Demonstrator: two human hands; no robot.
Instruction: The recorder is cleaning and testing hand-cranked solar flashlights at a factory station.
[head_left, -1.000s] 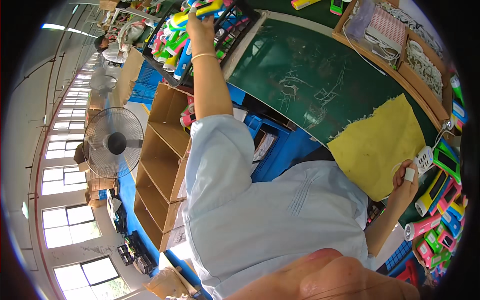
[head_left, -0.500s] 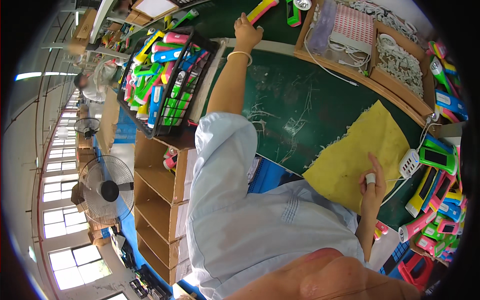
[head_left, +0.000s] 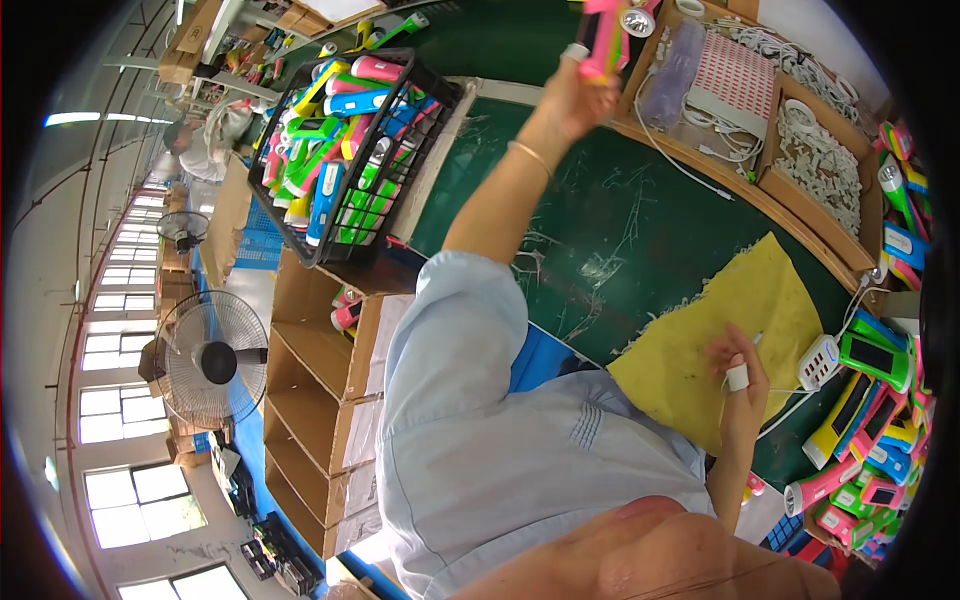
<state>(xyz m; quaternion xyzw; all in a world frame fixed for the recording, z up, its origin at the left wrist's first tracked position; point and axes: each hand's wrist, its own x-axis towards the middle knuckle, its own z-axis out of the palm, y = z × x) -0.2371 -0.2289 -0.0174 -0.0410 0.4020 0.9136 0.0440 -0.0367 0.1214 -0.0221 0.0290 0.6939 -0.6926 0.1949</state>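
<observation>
My left hand (head_left: 580,100), a bangle at its wrist, reaches to the far edge of the green table. Its fingers are closed around a pink flashlight (head_left: 602,42) with a dark panel, slightly blurred. Beside that lies another flashlight with a round silver lens (head_left: 637,22). My right hand (head_left: 742,385) is over a yellow cloth (head_left: 690,350) at the right, a white wrap on one finger. Its fingers are curled around a thin white cable, whose small white tip (head_left: 757,338) shows past them. The cable runs toward a white multi-port charger (head_left: 818,362).
A black basket (head_left: 385,150) of colourful flashlights stands at the left, above cardboard shelves (head_left: 310,360). Cardboard trays (head_left: 770,190) at the far right hold white cables and small white parts. More flashlights (head_left: 865,440) are piled at the right. A fan (head_left: 215,362) stands at the left.
My left hand has moved right along the far edge and now grips the pink flashlight. My right hand stays over the cloth, its fingers more curled, with the cable tip now showing.
</observation>
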